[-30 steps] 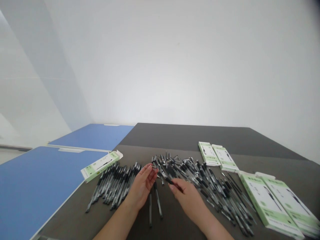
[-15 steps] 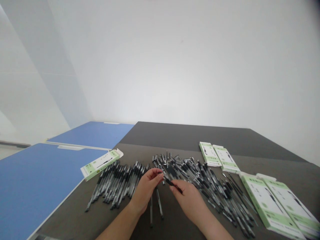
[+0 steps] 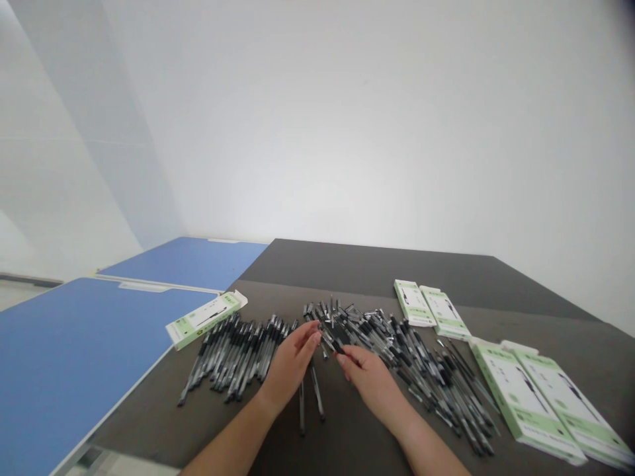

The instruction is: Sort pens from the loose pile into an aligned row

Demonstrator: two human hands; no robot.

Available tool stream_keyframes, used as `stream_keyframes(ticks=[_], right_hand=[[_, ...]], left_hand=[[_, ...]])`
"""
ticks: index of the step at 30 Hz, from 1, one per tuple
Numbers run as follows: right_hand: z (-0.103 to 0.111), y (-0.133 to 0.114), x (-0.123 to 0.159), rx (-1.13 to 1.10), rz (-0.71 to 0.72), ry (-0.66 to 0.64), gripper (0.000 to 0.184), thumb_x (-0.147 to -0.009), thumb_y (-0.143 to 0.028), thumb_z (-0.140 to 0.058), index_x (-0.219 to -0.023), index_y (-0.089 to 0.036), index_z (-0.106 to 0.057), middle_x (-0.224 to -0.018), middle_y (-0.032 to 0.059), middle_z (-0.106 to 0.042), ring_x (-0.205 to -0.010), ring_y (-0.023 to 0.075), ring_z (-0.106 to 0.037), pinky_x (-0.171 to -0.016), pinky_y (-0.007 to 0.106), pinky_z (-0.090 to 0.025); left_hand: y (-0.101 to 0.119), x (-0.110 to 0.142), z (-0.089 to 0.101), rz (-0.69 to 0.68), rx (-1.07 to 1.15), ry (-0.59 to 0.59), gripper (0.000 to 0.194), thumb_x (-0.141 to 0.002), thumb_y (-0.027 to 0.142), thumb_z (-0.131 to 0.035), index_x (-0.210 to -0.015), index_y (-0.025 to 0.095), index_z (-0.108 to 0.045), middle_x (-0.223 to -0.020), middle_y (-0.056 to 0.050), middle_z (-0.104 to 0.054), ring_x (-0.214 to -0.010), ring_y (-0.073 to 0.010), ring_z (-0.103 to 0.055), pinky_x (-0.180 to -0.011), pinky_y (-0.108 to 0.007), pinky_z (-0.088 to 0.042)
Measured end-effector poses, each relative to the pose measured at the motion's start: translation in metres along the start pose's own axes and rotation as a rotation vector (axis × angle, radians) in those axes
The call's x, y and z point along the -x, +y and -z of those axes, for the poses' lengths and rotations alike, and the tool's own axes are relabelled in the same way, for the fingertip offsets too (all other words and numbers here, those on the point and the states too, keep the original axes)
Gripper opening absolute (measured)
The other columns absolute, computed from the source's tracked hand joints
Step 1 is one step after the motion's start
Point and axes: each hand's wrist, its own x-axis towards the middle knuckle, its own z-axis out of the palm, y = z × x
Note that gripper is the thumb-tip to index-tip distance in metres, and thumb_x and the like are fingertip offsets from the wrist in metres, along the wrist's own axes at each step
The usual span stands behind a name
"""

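Both hands meet over a dark table (image 3: 357,264), at the near edge of a large loose heap of black pens (image 3: 397,350). My right hand (image 3: 370,377) pinches one black pen (image 3: 337,345) between thumb and fingers. My left hand (image 3: 292,363) has its fingertips closed on the far end of that same pen. Two single pens (image 3: 310,396) lie on the table just below my hands. A tidier row of black pens (image 3: 233,354) lies to the left of my left hand.
A green-and-white pen box (image 3: 206,319) lies at the left table edge. Two small boxes (image 3: 429,307) sit behind the heap and two larger ones (image 3: 540,396) at the right. Blue tables (image 3: 74,344) stand to the left. A white wall rises behind.
My left hand's fingers have come together onto the pen that my right hand holds. The whole view has shifted slightly, with both hands a little higher in the picture.
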Motion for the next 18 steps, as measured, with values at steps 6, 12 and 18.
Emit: stream_keyframes(ticks=[6, 12, 18], right_hand=[[-0.014, 0.011, -0.002, -0.228, -0.152, -0.048, 0.039, -0.084, -0.028, -0.033, -0.118, -0.015, -0.047, -0.068, -0.0045, -0.052, -0.040, 0.0079, -0.045, -0.040, 0.020, -0.036], [-0.034, 0.010, 0.003, 0.066, -0.239, -0.122, 0.045, -0.083, -0.020, -0.033, -0.127, -0.012, -0.039, -0.071, 0.0000, -0.062, -0.047, 0.0113, -0.062, -0.049, 0.021, -0.045], [-0.052, -0.018, 0.015, 0.734, -0.139, -0.051, 0.037, -0.084, -0.016, -0.041, -0.119, -0.012, -0.053, -0.098, 0.0159, -0.068, -0.091, 0.0238, -0.066, -0.075, 0.030, -0.047]], left_hand=[[-0.003, 0.047, 0.005, -0.307, -0.566, -0.269, 0.031, -0.081, 0.015, -0.050, -0.105, 0.029, -0.064, -0.115, -0.004, -0.063, -0.112, -0.0222, -0.052, -0.106, -0.048, -0.027], [-0.011, 0.063, 0.012, -0.310, -0.794, -0.264, 0.036, -0.081, 0.006, -0.042, -0.104, 0.023, -0.065, -0.118, -0.006, -0.062, -0.117, -0.0237, -0.049, -0.105, -0.049, -0.028], [-0.030, 0.054, 0.026, -0.359, -0.858, -0.217, 0.037, -0.080, 0.006, -0.042, -0.107, 0.019, -0.064, -0.121, -0.007, -0.060, -0.118, -0.0222, -0.049, -0.103, -0.040, -0.036]])
